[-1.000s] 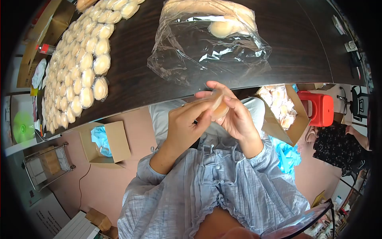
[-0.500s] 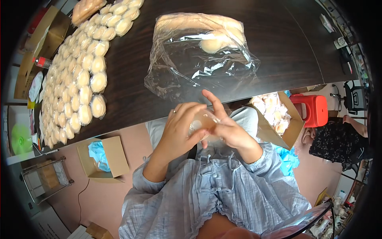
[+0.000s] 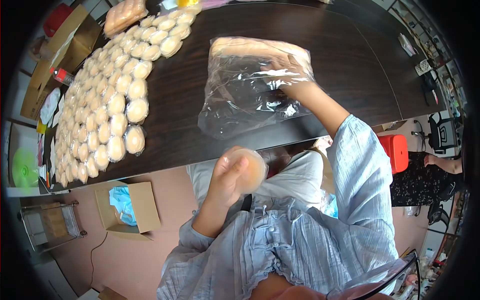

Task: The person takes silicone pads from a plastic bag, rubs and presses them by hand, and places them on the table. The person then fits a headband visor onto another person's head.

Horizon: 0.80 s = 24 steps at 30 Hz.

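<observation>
My left hand [image 3: 231, 177] is closed around a round beige pad [image 3: 252, 172] in a clear round plastic shell, held over my lap below the table edge. The thumb presses on its face. A large clear plastic bag [image 3: 232, 107] lies on the table with a row of stacked beige pads [image 3: 260, 47] along its far side. Inside that bag, my right hand [image 3: 290, 80] reaches to the row, fingers and thumb apart. Glare on the plastic partly hides the fingertips, and I make out nothing held in them.
Many wrapped round pads [image 3: 117, 105] cover the left of the dark table [image 3: 172, 107]. A packed bag [image 3: 125, 16] lies behind them, near a red-labelled bottle [image 3: 61, 76]. An open carton [image 3: 145, 205] sits on the floor. A red stool [image 3: 395, 152] and another person [image 3: 420, 177] are at right.
My right hand has left my left hand and moved up and forward into the plastic bag. My left hand keeps the pad in its shell. The view has shifted slightly.
</observation>
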Each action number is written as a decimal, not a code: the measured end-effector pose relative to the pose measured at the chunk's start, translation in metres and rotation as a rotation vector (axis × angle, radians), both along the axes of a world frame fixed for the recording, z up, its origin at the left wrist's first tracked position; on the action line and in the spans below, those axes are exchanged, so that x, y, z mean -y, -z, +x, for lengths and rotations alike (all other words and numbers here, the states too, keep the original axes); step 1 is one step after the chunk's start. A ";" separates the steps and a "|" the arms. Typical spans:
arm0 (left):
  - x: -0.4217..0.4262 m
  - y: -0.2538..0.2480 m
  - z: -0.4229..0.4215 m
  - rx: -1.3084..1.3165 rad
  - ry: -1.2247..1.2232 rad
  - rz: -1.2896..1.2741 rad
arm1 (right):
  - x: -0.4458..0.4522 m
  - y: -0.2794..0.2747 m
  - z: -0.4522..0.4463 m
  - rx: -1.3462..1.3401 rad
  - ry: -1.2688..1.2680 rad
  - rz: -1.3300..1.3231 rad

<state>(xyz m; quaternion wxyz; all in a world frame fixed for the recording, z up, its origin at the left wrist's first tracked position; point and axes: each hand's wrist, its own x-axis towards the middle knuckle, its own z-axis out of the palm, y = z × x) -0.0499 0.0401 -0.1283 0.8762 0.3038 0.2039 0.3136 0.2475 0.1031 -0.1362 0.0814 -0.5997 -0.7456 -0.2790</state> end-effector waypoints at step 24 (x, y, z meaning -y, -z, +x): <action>0.004 0.012 0.000 -0.139 -0.116 0.137 | 0.040 -0.016 -0.076 -1.830 0.314 -0.282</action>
